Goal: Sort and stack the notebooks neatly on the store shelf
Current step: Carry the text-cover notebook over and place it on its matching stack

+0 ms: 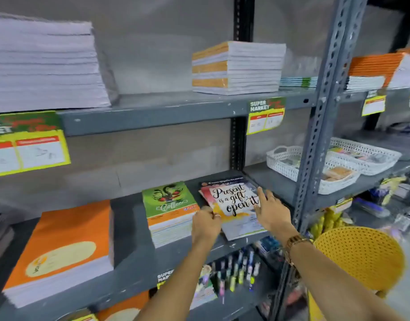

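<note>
On the middle grey shelf (134, 260) lies a small fanned pile of notebooks (234, 205); its top cover reads "Present is a gift, open it". My right hand (272, 210) rests flat on the pile's right side, fingers spread. My left hand (206, 222) is curled at the pile's left edge, between it and a green "Coffee" notebook stack (169, 209); whether it grips a cover I cannot tell. A tall orange-covered stack (62, 249) sits further left.
The upper shelf holds a large white stack (44, 63), an orange-and-white stack (236, 68) and thin books (299, 82). White baskets (333, 165) stand right of the upright post (315, 144). Pens hang below (236, 272). A yellow perforated chair (359, 258) is at my right.
</note>
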`<state>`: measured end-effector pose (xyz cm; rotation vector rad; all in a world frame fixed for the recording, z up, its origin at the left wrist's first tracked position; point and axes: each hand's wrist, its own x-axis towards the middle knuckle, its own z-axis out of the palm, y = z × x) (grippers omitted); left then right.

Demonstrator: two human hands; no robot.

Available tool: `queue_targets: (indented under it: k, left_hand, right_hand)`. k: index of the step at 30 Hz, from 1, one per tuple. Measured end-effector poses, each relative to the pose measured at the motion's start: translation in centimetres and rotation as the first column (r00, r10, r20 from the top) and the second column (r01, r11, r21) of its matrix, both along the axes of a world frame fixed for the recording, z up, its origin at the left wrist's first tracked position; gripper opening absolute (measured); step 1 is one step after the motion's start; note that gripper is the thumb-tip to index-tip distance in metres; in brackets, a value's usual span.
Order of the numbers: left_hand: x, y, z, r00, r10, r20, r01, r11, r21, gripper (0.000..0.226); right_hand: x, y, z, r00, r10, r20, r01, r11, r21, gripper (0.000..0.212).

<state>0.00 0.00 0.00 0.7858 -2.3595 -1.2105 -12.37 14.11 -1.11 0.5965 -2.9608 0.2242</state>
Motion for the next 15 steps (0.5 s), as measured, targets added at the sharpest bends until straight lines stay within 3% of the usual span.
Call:
queue_targets:
  k: [2,5,10,15]
  left_hand:
    - [-2.2,0.5,-0.5,0.996,0.046,0.081,-0.058,0.987,0.150,0.020]
    - [-4.0,1.2,-1.1,0.970,0.079,0.230,-0.140,0.955,0.262,0.009]
    - [-6.1,1.5,-1.9,0.944,0.056,0.325,-0.153,0.948,0.280,0.017]
    - [-6.4,1.1,-2.1,0.924,0.040,0.380,-0.181,0.923,0.341,0.030]
  right_hand:
    - [-1.4,0.7,-0.4,0.997,-0.025,0.067,0.022,0.999,0.033,0.058]
    - [-3.2,1.2,-1.7,0.992,-0.045,0.117,0.033,0.995,0.097,0.059]
    - [-5.0,1.3,-2.5,0.955,-0.156,0.251,0.149,0.988,0.046,0.064]
    - [-5.8,0.6,-2.2,0.934,-0.248,0.257,0.264,0.964,-0.030,0.066]
